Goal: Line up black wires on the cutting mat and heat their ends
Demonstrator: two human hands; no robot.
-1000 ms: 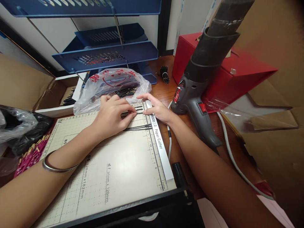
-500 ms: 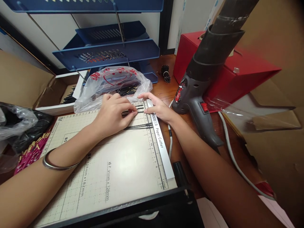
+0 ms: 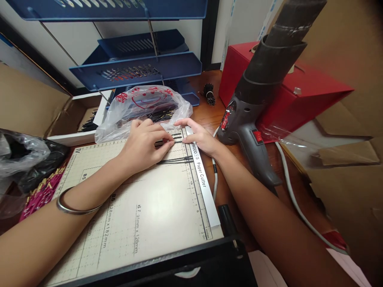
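On the paper cutter [image 3: 166, 215], we best align the black cord [image 3: 178, 142] flat, left fingers [image 3: 168, 146] pinched around it, right fingers [image 3: 188, 138] half-open, seemingly empty.

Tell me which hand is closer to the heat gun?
Right. The right hand is left of the heat gun; the left hand is farther left, over the paper cutter.

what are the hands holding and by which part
The left hand pinches a black cord just short of its right-side end; whether the right hand holds it too cannot be told.
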